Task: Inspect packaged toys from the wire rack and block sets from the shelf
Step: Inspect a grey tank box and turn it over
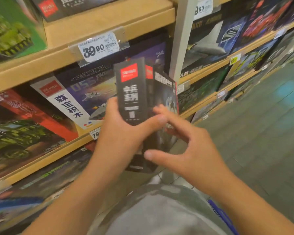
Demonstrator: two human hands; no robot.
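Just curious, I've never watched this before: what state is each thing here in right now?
Tall black cardboard block-set box: off the shelf, upright, held.
Left hand: grips the box, thumb across its front.
Right hand: open, fingers spread at the box's side.
White 39.90 price tag: clipped to the shelf edge.

Single head view, worn at head height, tilted down and forward. Faces wooden shelf (pixel 95 29) at close range, shelf running left to upper right; floor (pixel 261 133) right of shelf.
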